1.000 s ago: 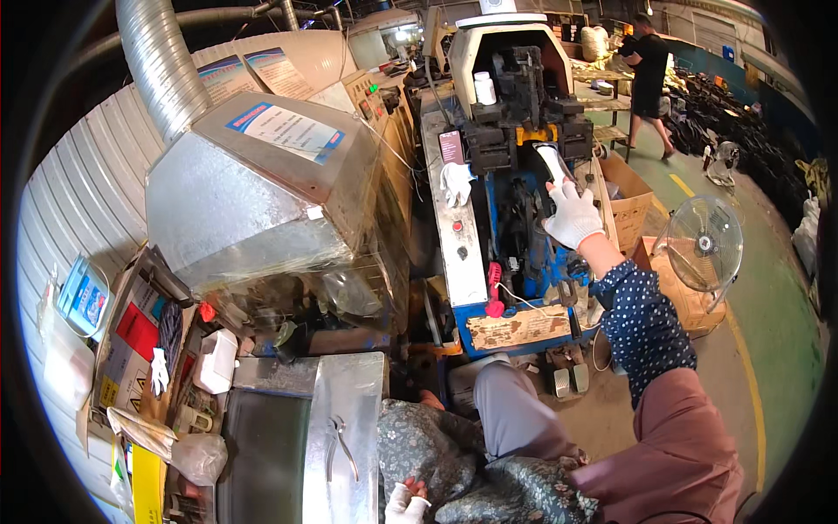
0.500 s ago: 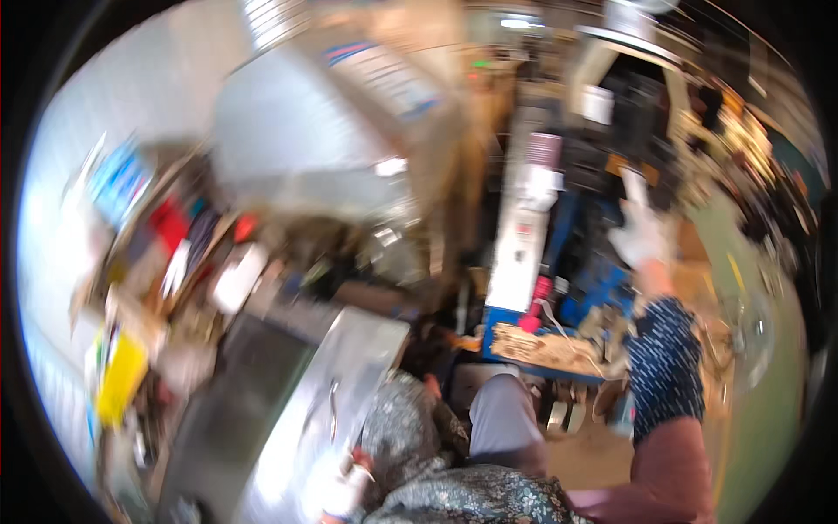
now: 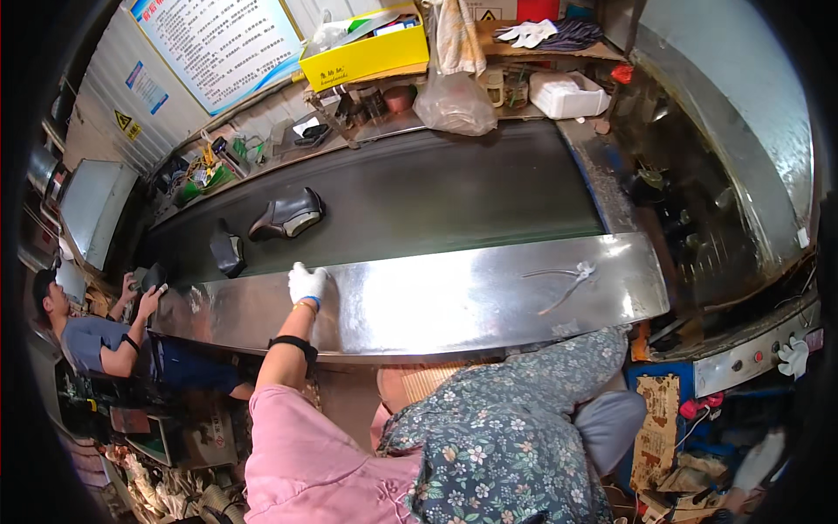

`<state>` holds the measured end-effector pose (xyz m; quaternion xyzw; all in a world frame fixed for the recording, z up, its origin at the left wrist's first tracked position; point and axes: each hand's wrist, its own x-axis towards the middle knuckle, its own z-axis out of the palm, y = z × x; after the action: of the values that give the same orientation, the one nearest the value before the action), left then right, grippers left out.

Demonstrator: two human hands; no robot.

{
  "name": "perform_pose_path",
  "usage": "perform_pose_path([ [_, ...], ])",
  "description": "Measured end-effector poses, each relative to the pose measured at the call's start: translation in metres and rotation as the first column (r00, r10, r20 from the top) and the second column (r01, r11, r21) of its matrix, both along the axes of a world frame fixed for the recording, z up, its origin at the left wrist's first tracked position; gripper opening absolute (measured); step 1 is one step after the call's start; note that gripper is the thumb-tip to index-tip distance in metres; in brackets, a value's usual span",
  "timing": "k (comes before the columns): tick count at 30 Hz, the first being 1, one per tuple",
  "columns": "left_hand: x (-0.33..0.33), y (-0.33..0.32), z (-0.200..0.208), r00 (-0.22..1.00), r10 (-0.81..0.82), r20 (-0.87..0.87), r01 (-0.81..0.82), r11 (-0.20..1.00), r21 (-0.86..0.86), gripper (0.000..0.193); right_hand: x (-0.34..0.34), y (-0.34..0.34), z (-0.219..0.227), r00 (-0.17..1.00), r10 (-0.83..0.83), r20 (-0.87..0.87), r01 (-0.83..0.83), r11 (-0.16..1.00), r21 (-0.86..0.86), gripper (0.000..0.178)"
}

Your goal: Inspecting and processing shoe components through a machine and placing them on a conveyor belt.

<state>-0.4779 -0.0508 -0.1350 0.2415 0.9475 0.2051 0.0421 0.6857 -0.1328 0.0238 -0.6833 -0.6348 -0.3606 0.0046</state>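
My left hand point(image 3: 307, 285) wears a white glove and reaches over the shiny metal ledge point(image 3: 419, 288), close to the dark conveyor belt point(image 3: 436, 188). Its fingers point toward the belt with nothing visible in them. Beyond it, on the belt, lie a dark ankle boot point(image 3: 286, 215) on its side and a second dark shoe point(image 3: 227, 249), neither touched by my hand. At the lower right, my gloved right hand point(image 3: 759, 458) is low beside the machine's end; it is blurred and its fingers cannot be made out.
At the left a co-worker point(image 3: 109, 336) holds a dark shoe piece point(image 3: 154, 278) by the belt. A thin cord-like item point(image 3: 567, 286) lies on the ledge. Behind the belt are a yellow box point(image 3: 367, 52), a plastic bag point(image 3: 456, 103) and a white foam box point(image 3: 569, 94). A control panel point(image 3: 742, 360) stands at right.
The view has swung left, bringing the belt, shoes and co-worker into sight. My left hand now stretches over the metal ledge; my right hand now appears at the lower right.
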Motion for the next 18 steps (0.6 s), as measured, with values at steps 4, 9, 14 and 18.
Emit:
perform_pose_path([
  [4,-0.065,0.022,-0.011,0.993,0.112,0.046,-0.112,0.994,0.003,0.077,-0.191,-0.014,-0.145,0.863,-0.157,-0.479,0.035,0.967,-0.254,0.035],
  [9,-0.139,0.061,-0.034,0.960,0.107,0.259,-0.182,0.941,0.286,0.086,-0.284,-0.103,-0.260,0.441,-0.345,-0.829,0.046,0.931,-0.363,0.034],
  [14,-0.196,0.093,-0.051,0.832,0.258,0.492,-0.470,0.799,0.376,0.095,-0.278,-0.199,-0.293,0.669,-0.551,-0.498,0.183,0.772,-0.609,0.037],
  [18,-0.192,0.119,-0.059,0.812,0.056,0.581,-0.410,0.762,0.501,0.078,-0.283,-0.227,-0.307,0.618,-0.630,-0.470,0.214,0.710,-0.671,0.037],
])
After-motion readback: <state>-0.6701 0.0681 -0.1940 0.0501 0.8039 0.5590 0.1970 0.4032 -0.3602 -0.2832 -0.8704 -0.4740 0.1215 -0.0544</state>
